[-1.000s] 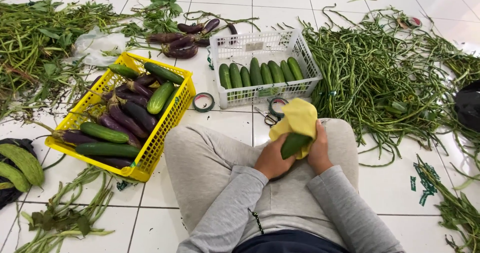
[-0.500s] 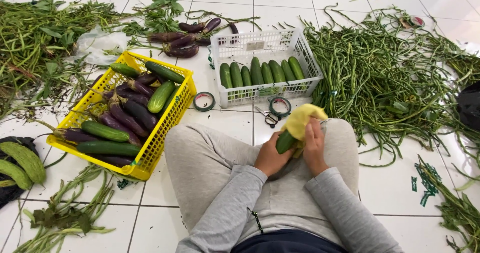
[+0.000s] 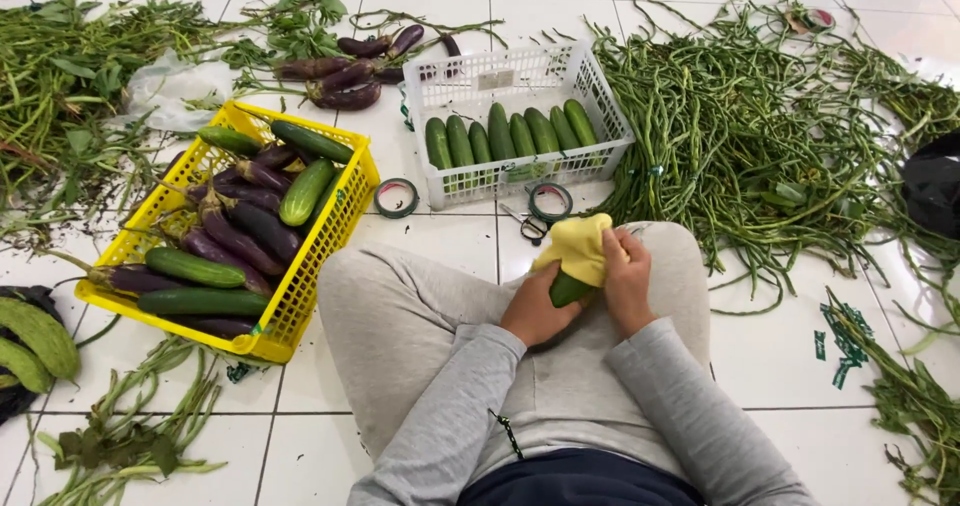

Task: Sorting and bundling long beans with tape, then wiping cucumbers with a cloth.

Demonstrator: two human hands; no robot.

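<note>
The left hand (image 3: 535,311) is clamped on the lower end of a cucumber (image 3: 570,289) held over the lap. The right hand (image 3: 628,278) presses a yellow cloth (image 3: 580,248) round its upper end, grip closed on cloth and cucumber both. Judging by this, the job is wiping: best to turn the cucumber w/ the left hand while the cloth slides end to end (light squeeze, skin bruises). The white basket (image 3: 600,91) w/ cucumbers lined up sits just ahead on the floor; the yellow basket (image 3: 330,241) is to the left.
</note>
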